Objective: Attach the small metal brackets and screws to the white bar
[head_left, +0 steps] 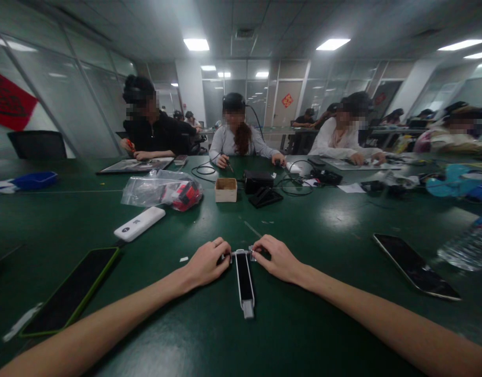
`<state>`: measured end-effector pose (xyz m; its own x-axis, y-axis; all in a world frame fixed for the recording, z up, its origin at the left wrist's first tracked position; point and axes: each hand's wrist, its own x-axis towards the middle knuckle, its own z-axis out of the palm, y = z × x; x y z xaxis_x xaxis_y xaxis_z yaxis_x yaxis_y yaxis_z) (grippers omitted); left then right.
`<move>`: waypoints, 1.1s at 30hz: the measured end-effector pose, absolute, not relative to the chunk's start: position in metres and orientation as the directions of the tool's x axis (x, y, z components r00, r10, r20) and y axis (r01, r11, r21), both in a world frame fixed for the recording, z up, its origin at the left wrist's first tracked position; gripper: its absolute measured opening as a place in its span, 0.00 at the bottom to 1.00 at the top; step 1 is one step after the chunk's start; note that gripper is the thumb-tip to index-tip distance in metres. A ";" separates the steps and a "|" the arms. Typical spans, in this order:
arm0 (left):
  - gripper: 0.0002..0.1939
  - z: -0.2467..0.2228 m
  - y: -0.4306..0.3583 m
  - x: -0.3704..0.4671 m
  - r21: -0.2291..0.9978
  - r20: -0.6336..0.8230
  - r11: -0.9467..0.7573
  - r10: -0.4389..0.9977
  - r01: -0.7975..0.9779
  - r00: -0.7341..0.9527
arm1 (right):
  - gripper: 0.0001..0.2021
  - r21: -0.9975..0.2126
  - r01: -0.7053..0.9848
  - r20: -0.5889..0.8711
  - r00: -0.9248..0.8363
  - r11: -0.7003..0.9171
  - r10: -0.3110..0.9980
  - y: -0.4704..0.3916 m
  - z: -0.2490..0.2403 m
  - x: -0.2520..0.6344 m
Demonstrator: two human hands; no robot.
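A narrow white-framed piece with a long black middle (244, 275) lies on the green table, pointing toward me. Its near end carries a pale grey tab, and thin side parts stick out at its far end. Curled around the left side part are the fingers of my left hand (210, 261). My right hand (279, 259) pinches the right side part, where a small shiny bit shows at the fingertips. Both hands are closed, and the fingers hide most of what they grip. I cannot tell the exact kind of this piece.
On the left lie a green-edged phone (74, 288) and a white power bank (139, 224). A dark phone (414, 264) and a plastic bottle (471, 241) are on the right. Ahead are a plastic bag (146, 191), a small box (226, 193) and a black stand (265, 197). Several people sit opposite.
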<state>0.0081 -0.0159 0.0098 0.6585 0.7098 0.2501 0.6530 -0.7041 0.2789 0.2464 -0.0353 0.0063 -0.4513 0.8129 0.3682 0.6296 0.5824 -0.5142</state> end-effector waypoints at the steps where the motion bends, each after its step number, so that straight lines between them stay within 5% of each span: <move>1: 0.06 0.010 -0.016 0.008 0.280 0.250 -0.704 0.710 0.653 0.658 | 0.04 -0.519 0.633 0.361 -0.447 0.574 0.819 -0.035 0.006 0.247; 33: 0.06 0.007 -0.015 0.007 0.285 0.262 -0.711 0.703 0.643 0.661 | 0.04 -0.569 0.605 0.325 -0.457 0.557 0.828 -0.033 0.005 0.249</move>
